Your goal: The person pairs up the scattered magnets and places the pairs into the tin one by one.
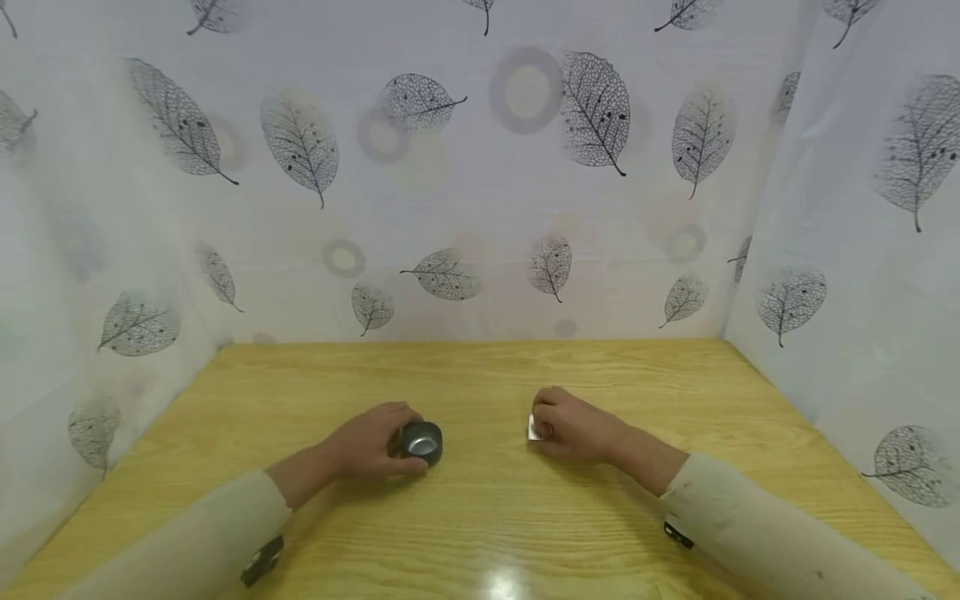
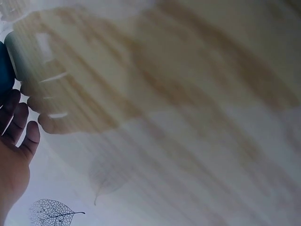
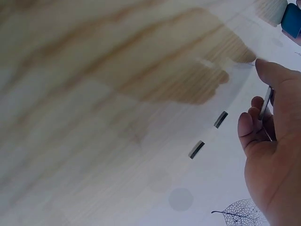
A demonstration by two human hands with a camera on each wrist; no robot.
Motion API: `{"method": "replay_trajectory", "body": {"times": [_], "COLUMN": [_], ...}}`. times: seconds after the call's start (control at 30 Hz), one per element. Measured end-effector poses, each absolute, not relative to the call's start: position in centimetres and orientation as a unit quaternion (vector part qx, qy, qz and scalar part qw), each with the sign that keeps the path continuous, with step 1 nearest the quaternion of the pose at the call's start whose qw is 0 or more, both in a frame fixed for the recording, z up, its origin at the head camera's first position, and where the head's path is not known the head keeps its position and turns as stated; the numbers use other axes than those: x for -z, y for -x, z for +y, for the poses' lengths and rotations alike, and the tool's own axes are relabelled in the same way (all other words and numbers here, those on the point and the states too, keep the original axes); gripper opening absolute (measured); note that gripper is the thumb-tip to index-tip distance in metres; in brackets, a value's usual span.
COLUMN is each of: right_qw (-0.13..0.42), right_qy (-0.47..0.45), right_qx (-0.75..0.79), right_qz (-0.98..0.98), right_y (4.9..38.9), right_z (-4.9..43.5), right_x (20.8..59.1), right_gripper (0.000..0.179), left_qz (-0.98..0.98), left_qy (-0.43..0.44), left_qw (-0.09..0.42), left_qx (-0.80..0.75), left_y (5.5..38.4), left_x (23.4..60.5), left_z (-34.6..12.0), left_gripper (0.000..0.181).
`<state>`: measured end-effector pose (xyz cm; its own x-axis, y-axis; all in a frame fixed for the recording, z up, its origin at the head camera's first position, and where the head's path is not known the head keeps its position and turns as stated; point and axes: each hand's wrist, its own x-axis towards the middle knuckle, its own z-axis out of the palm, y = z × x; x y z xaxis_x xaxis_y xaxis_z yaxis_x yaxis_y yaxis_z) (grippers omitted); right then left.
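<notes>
My left hand point(image 1: 375, 443) holds a small dark round object point(image 1: 422, 442) with a shiny silver-grey face, thumb and fingers on either side of it, at the left middle of the table. In the left wrist view its side looks teal point(image 2: 6, 68), partly cut off by the frame edge beside my fingers. To the right, my right hand point(image 1: 573, 425) pinches a small flat whitish piece with straight edges point(image 1: 534, 429), mostly hidden by the fingers. In the right wrist view a thin metallic edge point(image 3: 266, 103) shows between thumb and fingers. The two hands are apart.
Both hands are over a yellow wood-grain table point(image 1: 480, 517) with a glossy surface. A white curtain point(image 1: 465, 200) with dark leaf prints encloses its back and sides. Dark wrist devices sit under the left sleeve point(image 1: 262, 560) and right sleeve point(image 1: 678, 534).
</notes>
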<state>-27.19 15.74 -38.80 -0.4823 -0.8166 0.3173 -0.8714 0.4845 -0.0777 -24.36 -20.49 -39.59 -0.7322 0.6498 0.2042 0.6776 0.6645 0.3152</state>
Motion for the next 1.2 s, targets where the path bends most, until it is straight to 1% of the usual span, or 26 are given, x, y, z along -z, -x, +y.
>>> {"method": "replay_trajectory", "body": {"times": [0.17,0.33,0.43,0.57,0.73,0.83,1.0,1.1,1.2], "right_qw": [0.15,0.16,0.139,0.091,0.049,0.04,0.063,0.091,0.114], "right_qy": [-0.506,-0.506,-0.505,-0.495,-0.492,-0.494,-0.497,-0.488,-0.484], "right_qx": [-0.111,-0.086,-0.083,-0.102,-0.11,-0.111,-0.122,-0.121,-0.12], "right_qz": [-0.842,-0.843,-0.848,-0.858,-0.862,-0.862,-0.857,-0.86,-0.859], "right_y": [27.1,26.9,26.8,26.4,26.0,26.0,26.2,26.2,26.3], "right_z": [15.7,15.5,15.3,15.2,15.3,15.5,15.4,15.3,15.2], "right_x": [38.8,38.6,38.5,38.5,38.6,38.7,38.9,38.9,38.7], "right_gripper": [0.032,0.021,0.019,0.011,0.028,0.027,0.023,0.018,0.019], "left_qz": [-0.913,-0.916,-0.917,-0.919,-0.921,-0.92,-0.921,-0.92,-0.919], "left_qy": [0.363,0.358,0.356,0.353,0.349,0.351,0.349,0.35,0.352], "left_qw": [0.038,0.032,0.03,0.028,0.022,0.024,0.027,0.027,0.025], "left_qx": [0.181,0.178,0.178,0.175,0.174,0.173,0.174,0.176,0.177], "left_y": [24.2,24.3,24.2,24.2,24.1,24.1,24.1,24.1,24.2], "left_x": [39.5,39.5,39.4,39.4,39.5,39.5,39.4,39.4,39.4], "left_z": [-20.5,-20.4,-20.3,-20.2,-20.1,-20.1,-20.1,-20.2,-20.2], "left_gripper": [0.058,0.059,0.058,0.058,0.058,0.058,0.057,0.058,0.058]}}
